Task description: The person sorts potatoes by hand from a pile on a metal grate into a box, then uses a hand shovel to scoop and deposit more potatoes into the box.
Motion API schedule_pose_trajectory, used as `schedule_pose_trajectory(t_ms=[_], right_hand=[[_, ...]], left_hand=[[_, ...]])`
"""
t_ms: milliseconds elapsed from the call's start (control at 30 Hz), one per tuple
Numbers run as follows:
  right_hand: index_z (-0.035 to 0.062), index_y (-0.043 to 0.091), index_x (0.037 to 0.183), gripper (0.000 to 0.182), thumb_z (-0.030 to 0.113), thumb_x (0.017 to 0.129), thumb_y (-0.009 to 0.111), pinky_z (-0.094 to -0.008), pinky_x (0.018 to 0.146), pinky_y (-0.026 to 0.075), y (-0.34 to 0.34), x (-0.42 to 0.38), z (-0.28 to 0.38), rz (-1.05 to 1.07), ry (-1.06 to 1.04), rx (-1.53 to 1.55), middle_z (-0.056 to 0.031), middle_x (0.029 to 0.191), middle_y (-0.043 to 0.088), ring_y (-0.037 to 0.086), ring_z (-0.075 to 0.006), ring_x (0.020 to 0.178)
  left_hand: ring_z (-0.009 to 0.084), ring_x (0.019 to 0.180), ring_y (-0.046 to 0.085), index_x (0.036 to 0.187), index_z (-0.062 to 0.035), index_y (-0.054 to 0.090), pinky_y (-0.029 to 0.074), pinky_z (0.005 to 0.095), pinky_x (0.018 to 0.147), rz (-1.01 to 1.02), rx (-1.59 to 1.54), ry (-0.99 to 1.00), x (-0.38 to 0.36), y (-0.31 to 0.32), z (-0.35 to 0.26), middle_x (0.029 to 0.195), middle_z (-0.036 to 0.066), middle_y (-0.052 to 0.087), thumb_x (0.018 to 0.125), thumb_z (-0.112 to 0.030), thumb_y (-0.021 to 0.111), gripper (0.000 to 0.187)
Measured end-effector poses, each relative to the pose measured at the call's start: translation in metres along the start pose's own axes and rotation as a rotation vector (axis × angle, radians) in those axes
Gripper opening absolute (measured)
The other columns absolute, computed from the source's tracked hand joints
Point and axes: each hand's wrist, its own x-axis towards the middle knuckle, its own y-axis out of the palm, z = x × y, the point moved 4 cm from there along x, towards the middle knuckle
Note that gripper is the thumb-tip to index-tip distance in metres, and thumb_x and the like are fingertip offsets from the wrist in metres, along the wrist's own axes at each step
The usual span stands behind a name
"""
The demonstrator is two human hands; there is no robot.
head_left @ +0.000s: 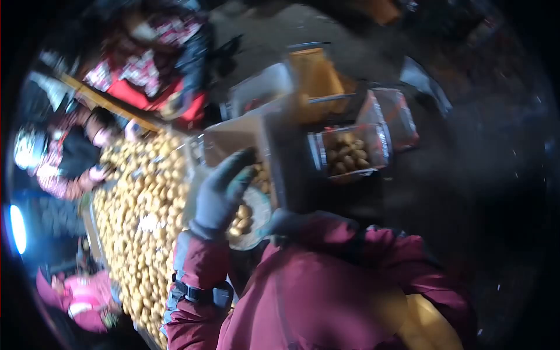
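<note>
My left hand (219,189), in a grey glove with green fingertips, reaches over a pale bowl (256,238) and a cardboard box (233,137). Its fingers are apart, and nothing shows between them. Several potato-like yellow-brown pieces (240,220) lie in the bowl. At the bowl's right rim is my right hand (283,224), also gloved and blurred, closed on the edge. More of these pieces show inside the box, just beyond my left fingers. A large heap of potatoes (140,227) spreads over the table to the left.
Two people, one in a light cap (29,149) and one in pink (84,297), are at the heap's far side. A wooden bar (105,102) crosses there. A lined crate of potatoes (349,154), a yellow crate (318,73) and a grey bin (262,87) stand ahead.
</note>
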Motion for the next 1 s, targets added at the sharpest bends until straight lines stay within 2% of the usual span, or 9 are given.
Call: schedule_pose_trajectory(t_ms=[33, 167, 267, 300, 400, 500, 733, 900, 1000], right_hand=[[0.0007, 0.074, 0.099, 0.041, 0.04, 0.087, 0.079, -0.0349, 0.053, 0.054, -0.004, 0.01, -0.012, 0.055, -0.026, 0.127, -0.0117, 0.072, 0.069, 0.067, -0.0186, 0.06], [0.0023, 0.07, 0.088, 0.037, 0.037, 0.098, 0.067, -0.0332, 0.041, 0.05, 0.01, -0.018, 0.035, -0.188, -0.017, 0.052, -0.0119, 0.065, 0.067, 0.061, -0.0193, 0.045], [0.0035, 0.065, 0.077, 0.043, 0.039, 0.101, 0.059, -0.0303, 0.038, 0.046, -0.002, 0.012, 0.035, -0.233, -0.122, -0.079, -0.0114, 0.061, 0.065, 0.059, -0.0201, 0.04], [0.0047, 0.065, 0.079, 0.041, 0.04, 0.1, 0.061, -0.0282, 0.038, 0.044, 0.011, 0.008, 0.048, -0.246, -0.051, 0.012, -0.0108, 0.06, 0.065, 0.059, -0.0191, 0.042], [0.0032, 0.067, 0.09, 0.038, 0.04, 0.099, 0.062, -0.0267, 0.039, 0.042, 0.044, 0.015, 0.08, -0.19, -0.006, 0.008, -0.01, 0.065, 0.068, 0.061, -0.0171, 0.045], [0.0005, 0.071, 0.096, 0.038, 0.038, 0.098, 0.062, -0.0264, 0.042, 0.042, 0.046, 0.04, 0.081, -0.251, 0.035, -0.073, -0.0095, 0.072, 0.071, 0.062, -0.0148, 0.049], [-0.0002, 0.071, 0.093, 0.035, 0.034, 0.097, 0.066, -0.0246, 0.042, 0.039, 0.083, 0.058, 0.1, -0.261, 0.085, -0.177, -0.0103, 0.069, 0.07, 0.063, -0.0156, 0.048], [0.0008, 0.07, 0.09, 0.036, 0.035, 0.097, 0.066, -0.0242, 0.041, 0.038, 0.096, 0.059, 0.113, -0.301, 0.077, -0.237, -0.0098, 0.068, 0.07, 0.063, -0.016, 0.047], [0.0013, 0.07, 0.087, 0.037, 0.036, 0.097, 0.066, -0.0249, 0.04, 0.038, 0.091, 0.058, 0.113, -0.326, 0.065, -0.26, -0.0095, 0.066, 0.069, 0.062, -0.0159, 0.046]], left_hand=[[0.0159, 0.108, 0.066, 0.139, 0.0, 0.06, 0.053, 0.0304, 0.094, -0.127, -0.028, -0.107, -0.02, -0.035, 0.003, 0.124, 0.01, 0.068, 0.101, -0.019, 0.063, 0.042], [0.0131, 0.105, 0.065, 0.135, -0.0012, 0.063, 0.051, 0.0284, 0.093, -0.745, -0.019, -0.234, -0.144, -0.169, 0.056, 0.121, 0.008, 0.07, 0.101, -0.017, 0.064, 0.038], [0.0186, 0.115, 0.064, 0.137, 0.0014, 0.06, 0.049, 0.0322, 0.101, -0.99, 0.225, -0.437, -0.278, -0.228, 0.164, 0.131, 0.014, 0.067, 0.096, -0.022, 0.072, 0.049], [0.0242, 0.121, 0.063, 0.14, 0.0008, 0.057, 0.049, 0.0362, 0.104, -0.897, 0.486, -0.598, -0.297, -0.219, 0.15, 0.132, 0.019, 0.066, 0.091, -0.027, 0.076, 0.059], [0.045, 0.138, 0.045, 0.15, -0.0053, 0.047, 0.038, 0.0484, 0.115, -0.686, 0.848, -0.631, -0.363, -0.189, 0.231, 0.147, 0.03, 0.047, 0.081, -0.044, 0.079, 0.085], [0.0497, 0.148, 0.027, 0.154, -0.0082, 0.042, 0.029, 0.0541, 0.12, -0.626, 0.915, -0.685, -0.333, -0.154, 0.217, 0.158, 0.029, 0.034, 0.078, -0.05, 0.079, 0.094], [0.0493, 0.152, 0.011, 0.156, -0.0127, 0.039, 0.016, 0.0625, 0.12, -0.585, 1.013, -0.868, -0.256, -0.202, 0.235, 0.163, 0.012, 0.033, 0.075, -0.075, 0.066, 0.106], [0.0405, 0.154, 0.014, 0.159, -0.0084, 0.031, 0.019, 0.0568, 0.122, -0.667, 0.799, -0.862, -0.208, -0.272, 0.258, 0.165, 0.012, 0.031, 0.081, -0.065, 0.066, 0.103], [0.0423, 0.15, 0.027, 0.154, -0.0028, 0.038, 0.024, 0.0455, 0.123, -0.709, 0.764, -0.656, -0.196, -0.309, 0.25, 0.162, 0.02, 0.034, 0.084, -0.061, 0.069, 0.097]])
